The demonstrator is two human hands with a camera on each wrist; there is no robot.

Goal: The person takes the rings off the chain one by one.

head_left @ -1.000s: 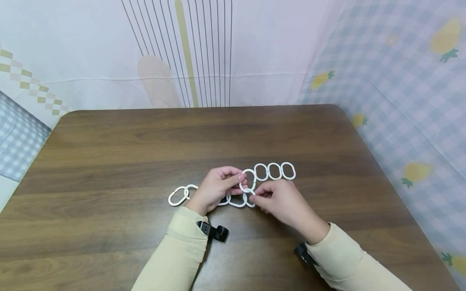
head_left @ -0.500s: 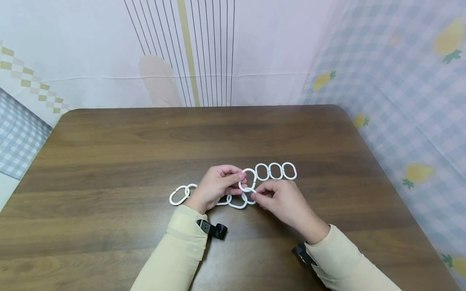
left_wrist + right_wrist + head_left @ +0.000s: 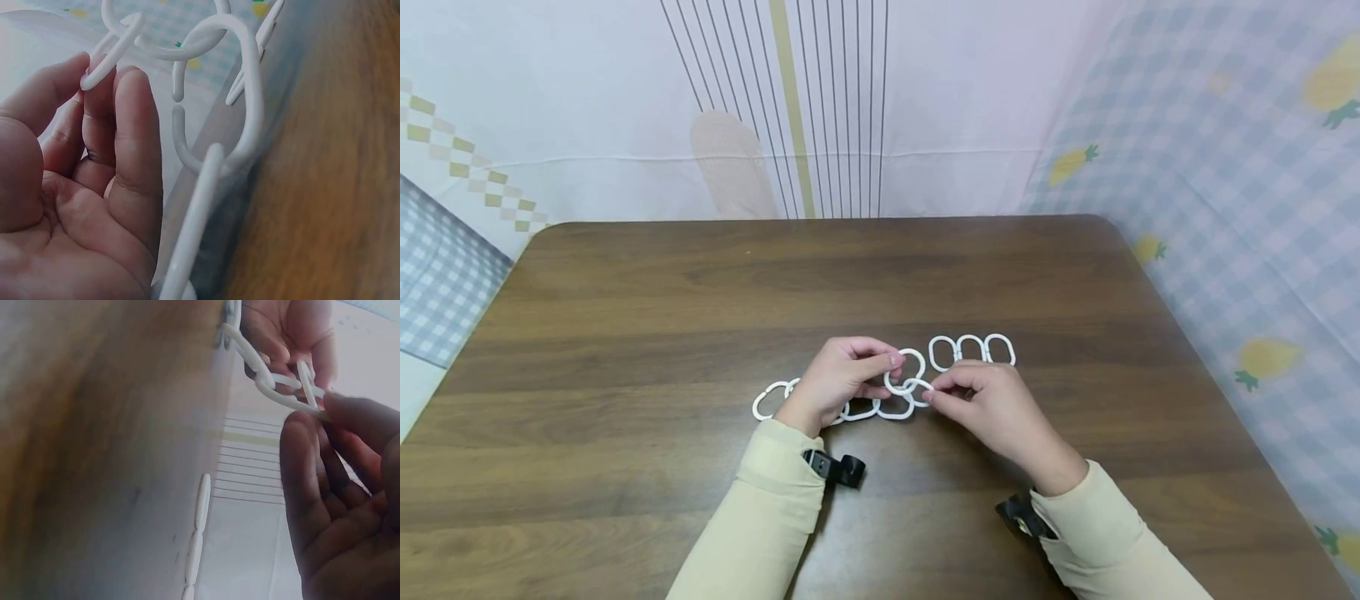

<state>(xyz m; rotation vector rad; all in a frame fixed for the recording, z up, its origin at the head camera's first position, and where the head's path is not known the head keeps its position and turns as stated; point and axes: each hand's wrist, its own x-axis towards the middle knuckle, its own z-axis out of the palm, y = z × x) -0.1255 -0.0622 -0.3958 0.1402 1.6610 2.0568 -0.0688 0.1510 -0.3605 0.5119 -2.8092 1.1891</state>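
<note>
My left hand [image 3: 842, 379] pinches a white oval plastic link [image 3: 112, 59] between thumb and fingers. Hooked through it is another white link [image 3: 281, 402], which the thumb and forefinger of my right hand [image 3: 1000, 408] pinch at its right end. From there a chain of white links [image 3: 895, 417] runs left, passing behind my left hand and wrist, which hide part of it. One chain link [image 3: 251, 87] in the left wrist view has a small split in its side.
Three separate white links [image 3: 932, 354] lie in a row on the brown wooden table [image 3: 820, 283], just beyond my right hand, which partly covers their lower ends. Patterned cloth [image 3: 955, 100] hangs behind the table and along its right side.
Both hands have shifted slightly left with the joined links, widening the gap to the three loose ones. Each hand keeps its pinch.
</note>
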